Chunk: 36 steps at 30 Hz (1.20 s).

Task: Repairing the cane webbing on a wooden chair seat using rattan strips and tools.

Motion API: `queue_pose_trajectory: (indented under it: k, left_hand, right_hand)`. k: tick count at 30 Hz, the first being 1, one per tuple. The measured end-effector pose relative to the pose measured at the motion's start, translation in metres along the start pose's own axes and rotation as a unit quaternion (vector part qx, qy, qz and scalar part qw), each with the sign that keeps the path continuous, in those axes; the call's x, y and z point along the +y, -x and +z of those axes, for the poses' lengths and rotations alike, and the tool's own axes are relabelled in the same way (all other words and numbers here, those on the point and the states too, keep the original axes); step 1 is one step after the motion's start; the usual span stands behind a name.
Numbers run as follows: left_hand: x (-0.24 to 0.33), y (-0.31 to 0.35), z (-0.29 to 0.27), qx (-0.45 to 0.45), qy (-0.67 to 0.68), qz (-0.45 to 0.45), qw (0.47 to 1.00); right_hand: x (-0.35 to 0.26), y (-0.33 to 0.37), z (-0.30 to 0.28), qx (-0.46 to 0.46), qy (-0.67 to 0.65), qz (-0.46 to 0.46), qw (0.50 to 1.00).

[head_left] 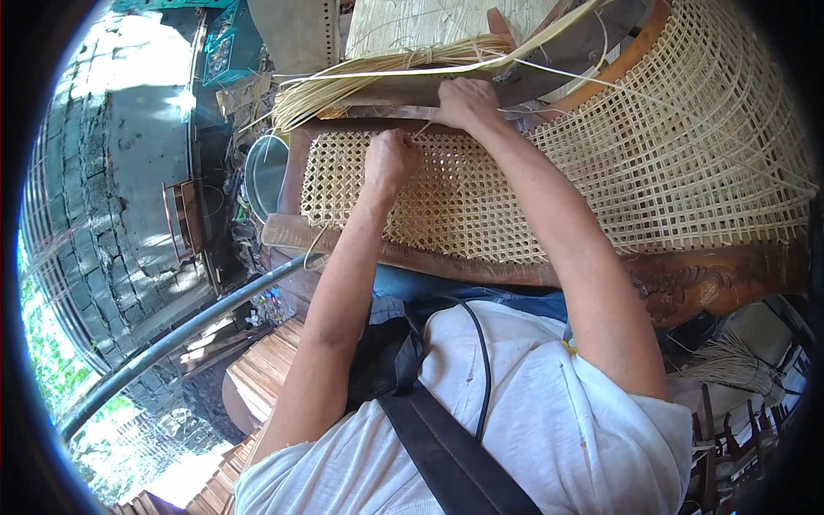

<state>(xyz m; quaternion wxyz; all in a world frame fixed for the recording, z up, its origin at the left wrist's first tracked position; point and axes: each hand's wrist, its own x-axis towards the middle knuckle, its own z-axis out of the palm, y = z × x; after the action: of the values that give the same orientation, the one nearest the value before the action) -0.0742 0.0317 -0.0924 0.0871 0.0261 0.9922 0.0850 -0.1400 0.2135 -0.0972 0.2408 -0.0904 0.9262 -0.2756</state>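
Note:
Across my lap lies a long wooden chair frame with a woven cane seat [463, 197], its mesh full of small open holes. My left hand [392, 160] is closed above this mesh, close to the far rail; a short piece of cane strand [423, 129] shows beside its fingers. Farther up and to the right, my right hand [468, 103] is closed at the far rail, its fingertips turned away from view. What it grips is hidden. A pale loose strand runs near its knuckles and over the woven panel.
A bundle of cane strips [343, 90] lies beyond the far rail. To the right the woven backrest [687, 129] curves upward. A clear round container [268, 176] stands left of the frame, near a metal pipe [197, 330]. Wooden slats [270, 365] are stacked at lower left.

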Motion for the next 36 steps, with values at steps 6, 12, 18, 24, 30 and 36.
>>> queue_pose_trajectory:
  k: [6, 12, 18, 24, 30, 36]
  left_hand:
    - [0.033, 0.04, -0.019, -0.196, 0.193, 0.045, 0.96]
    - [0.104, 0.135, -0.01, -0.352, 0.629, -0.07, 0.69]
    - [0.111, 0.18, -0.072, -0.495, 0.543, -0.031, 0.677]
    - [0.02, 0.186, -0.118, -0.087, 0.386, 0.001, 0.918]
    - [-0.081, 0.179, -0.145, 0.136, 0.096, -0.015, 0.986]
    - [-0.085, 0.173, -0.137, 0.128, 0.014, -0.004, 0.992]
  right_hand:
    - [0.051, 0.045, 0.02, 0.046, -0.147, 0.07, 0.986]
    - [0.015, 0.224, 0.004, 0.127, -0.36, -0.009, 0.924]
    - [0.029, 0.395, 0.006, 0.107, -0.145, 0.135, 0.974]
    - [0.038, 0.467, 0.059, -0.003, -0.064, 0.18, 0.982]
    - [0.055, 0.431, 0.018, -0.04, -0.125, 0.084, 0.988]
    - [-0.035, 0.304, 0.002, -0.127, -0.472, 0.053, 0.871]
